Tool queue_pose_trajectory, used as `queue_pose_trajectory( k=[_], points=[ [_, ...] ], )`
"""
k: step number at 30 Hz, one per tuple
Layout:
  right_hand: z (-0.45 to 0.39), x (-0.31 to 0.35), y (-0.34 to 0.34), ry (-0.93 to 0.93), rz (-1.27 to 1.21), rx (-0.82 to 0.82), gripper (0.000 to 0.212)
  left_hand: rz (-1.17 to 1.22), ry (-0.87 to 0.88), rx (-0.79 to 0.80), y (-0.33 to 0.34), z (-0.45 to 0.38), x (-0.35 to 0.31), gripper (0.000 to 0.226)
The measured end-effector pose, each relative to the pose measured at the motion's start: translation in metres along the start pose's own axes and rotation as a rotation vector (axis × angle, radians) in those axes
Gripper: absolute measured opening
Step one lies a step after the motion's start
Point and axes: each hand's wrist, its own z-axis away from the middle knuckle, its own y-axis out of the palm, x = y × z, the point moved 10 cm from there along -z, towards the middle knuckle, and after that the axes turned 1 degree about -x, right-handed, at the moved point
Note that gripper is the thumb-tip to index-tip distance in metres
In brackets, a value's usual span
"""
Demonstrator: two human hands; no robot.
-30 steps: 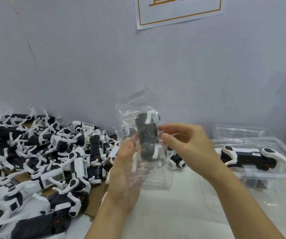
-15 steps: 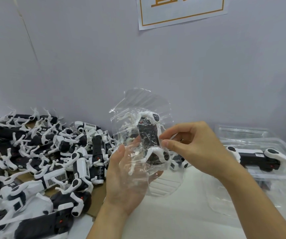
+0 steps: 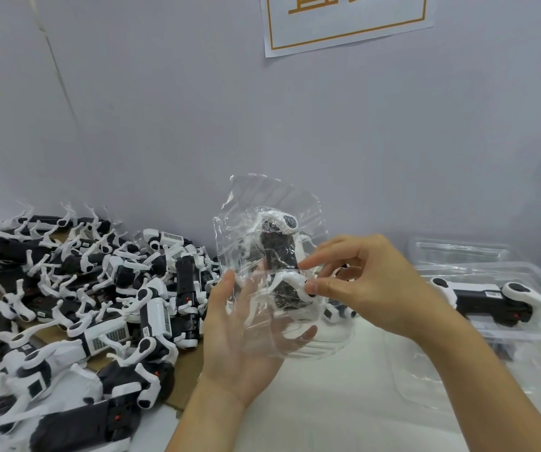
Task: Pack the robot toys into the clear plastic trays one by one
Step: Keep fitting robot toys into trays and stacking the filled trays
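Note:
A black-and-white robot toy (image 3: 277,252) stands upright inside a clear plastic tray (image 3: 256,223) that I hold up in front of the wall. My left hand (image 3: 240,337) cradles the tray from below and behind, fingers curled round its lower part. My right hand (image 3: 357,285) pinches the toy's lower white leg with thumb and forefinger at the tray's right side. A large pile of loose robot toys (image 3: 77,298) covers the left of the table.
On the right stands a stack of clear trays (image 3: 491,269); the top one holds a packed robot toy (image 3: 491,298). A loose clear tray (image 3: 416,370) lies on the white table (image 3: 328,412). The grey wall (image 3: 295,125) with a paper sign (image 3: 344,21) is close behind.
The tray with the toy has tilted and risen slightly. My right hand's pinch has shifted from the toy's middle down to its lower white leg.

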Motion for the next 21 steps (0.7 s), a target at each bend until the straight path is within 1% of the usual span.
queue_pose_trajectory(
  k=[5,14,17,21],
  points=[
    [-0.002,-0.003,0.002,-0.001,0.018,-0.004,0.016,0.01,-0.02,-0.019,-0.002,-0.001,0.002,0.085],
    [-0.002,-0.006,0.002,0.002,0.044,-0.007,0.014,0.019,-0.039,-0.01,-0.003,-0.003,0.004,0.086],
    [-0.002,-0.011,0.001,0.025,0.053,-0.007,0.012,-0.006,-0.007,-0.021,-0.007,-0.005,0.002,0.081],
    [-0.002,-0.021,0.004,0.062,0.084,0.005,0.011,-0.121,0.067,-0.06,-0.007,-0.004,-0.006,0.057]
  ],
)
